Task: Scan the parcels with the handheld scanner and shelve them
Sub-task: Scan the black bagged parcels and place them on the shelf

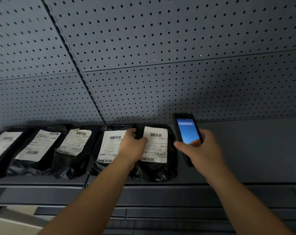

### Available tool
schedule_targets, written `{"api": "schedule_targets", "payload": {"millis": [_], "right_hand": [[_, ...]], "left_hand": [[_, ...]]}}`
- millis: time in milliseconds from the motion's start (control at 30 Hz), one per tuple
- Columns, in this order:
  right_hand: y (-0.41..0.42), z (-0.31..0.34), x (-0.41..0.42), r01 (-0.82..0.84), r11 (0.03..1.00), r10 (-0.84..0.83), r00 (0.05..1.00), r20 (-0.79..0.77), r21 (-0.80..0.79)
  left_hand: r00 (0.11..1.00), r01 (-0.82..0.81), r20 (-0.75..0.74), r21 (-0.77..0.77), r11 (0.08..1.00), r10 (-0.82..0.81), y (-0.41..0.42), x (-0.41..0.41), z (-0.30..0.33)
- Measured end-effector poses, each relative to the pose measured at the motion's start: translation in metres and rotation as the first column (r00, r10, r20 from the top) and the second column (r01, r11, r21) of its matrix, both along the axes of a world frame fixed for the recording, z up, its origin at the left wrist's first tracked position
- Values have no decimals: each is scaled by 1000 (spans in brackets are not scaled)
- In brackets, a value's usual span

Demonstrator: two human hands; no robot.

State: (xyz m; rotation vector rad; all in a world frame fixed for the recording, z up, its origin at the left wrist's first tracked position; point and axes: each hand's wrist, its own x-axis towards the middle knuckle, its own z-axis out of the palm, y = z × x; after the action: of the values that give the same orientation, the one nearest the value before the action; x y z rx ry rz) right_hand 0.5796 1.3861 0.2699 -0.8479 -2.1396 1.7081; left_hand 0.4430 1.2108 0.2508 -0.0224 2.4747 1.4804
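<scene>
Five parcels lie in a row along the shelf [245, 150] across the middle of the frame, each a black plastic mailer bag with a white label facing up. The rightmost parcel [158, 150], just right of centre, is the one in hand: the left hand [132, 146] rests on its left edge, fingers curled over the top of the bag and thumb lying on the label [155, 144], so it looks to be gripping the bag there. The neighbouring parcel [110, 146] sits just beside it on the left, partly under the wrist.

The right hand [199, 150], right of centre, is clamped round the lower part of the scanner [186, 133] (a phone-shaped unit with its screen lit), which stands upright beside the parcel's right edge.

These bags look light and soft, the film wrinkled and a bit glossy, so likely slippery and apt to sag if lifted by one corner. A grip at the folded top edge or across the middle should serve best, keeping fingers off the barcodes so the scanner can read them. What is inside the bags cannot be seen; they lie fairly flat, which suggests something soft.

The other three parcels [42, 148] stretch toward the left edge of the frame, in front of the perforated back panel [160, 48].
</scene>
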Motion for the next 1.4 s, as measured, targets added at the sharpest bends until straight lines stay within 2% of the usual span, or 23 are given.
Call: {"api": "schedule_targets", "payload": {"millis": [267, 500, 733, 867, 967, 1067, 1233, 1400], "right_hand": [[-25, -14, -2, -113, 993, 114, 993, 23, -30], [-79, -7, -7, -230, 973, 229, 973, 38, 15], [-170, 19, -25, -315, 944, 315, 949, 18, 95], [-259, 24, -35, -398, 912, 398, 917, 22, 97], [-332, 22, -41, -484, 869, 483, 875, 35, 107], [-402, 17, -46, -560, 821, 559, 828, 49, 112], [-506, 14, -56, -690, 717, 687, 724, 61, 99], [-597, 6, -75, -798, 587, 793, 601, 99, 138]], "left_hand": [[993, -12, -117, -115, 993, -1, -28, 29, 2], [984, -118, -139, -29, 993, 113, -88, 49, 4], [955, -189, -235, -12, 982, 181, -192, 55, 20], [937, -222, -297, -93, 971, 186, -282, 64, 21], [917, -269, -362, -249, 930, 168, -357, 73, 15], [921, -294, -358, -379, 878, 154, -428, 85, 10], [900, -410, -356, -492, 768, 253, -529, 106, 2], [847, -530, -357, -513, 676, 393, -613, 122, -6]]}}
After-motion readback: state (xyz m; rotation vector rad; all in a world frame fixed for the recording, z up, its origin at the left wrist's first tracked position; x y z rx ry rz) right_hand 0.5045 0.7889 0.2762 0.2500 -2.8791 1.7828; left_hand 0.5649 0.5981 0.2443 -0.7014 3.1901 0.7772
